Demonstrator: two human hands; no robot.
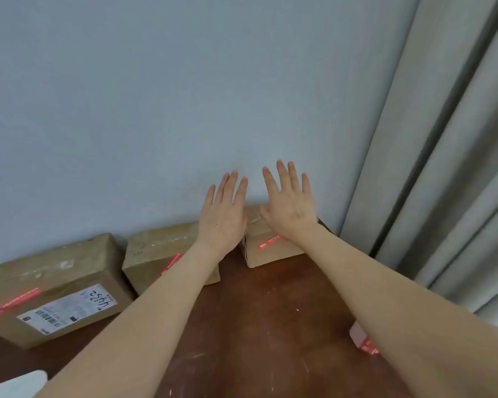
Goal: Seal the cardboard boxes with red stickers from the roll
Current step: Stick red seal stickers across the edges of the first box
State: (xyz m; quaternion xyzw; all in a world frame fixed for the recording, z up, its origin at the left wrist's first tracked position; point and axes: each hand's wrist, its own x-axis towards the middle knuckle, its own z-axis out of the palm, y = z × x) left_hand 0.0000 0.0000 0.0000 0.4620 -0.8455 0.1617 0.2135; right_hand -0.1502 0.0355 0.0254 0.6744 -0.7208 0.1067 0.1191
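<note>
Three cardboard boxes stand along the wall on a dark wooden table (pixel 259 317). The left box (pixel 55 285) carries a white shipping label and a red sticker (pixel 12 304). The middle box (pixel 161 251) has a red sticker (pixel 171 262) on its front edge. The right box (pixel 273 249) shows a red sticker (pixel 268 242) too. My left hand (pixel 223 214) and my right hand (pixel 289 202) are raised above the middle and right boxes, fingers spread, holding nothing. The sticker roll (pixel 364 338) lies partly hidden under my right forearm.
A pale blue wall rises right behind the boxes. Grey curtains (pixel 443 139) hang at the right, close to the right box. A white object (pixel 15 384) pokes in at the bottom left corner.
</note>
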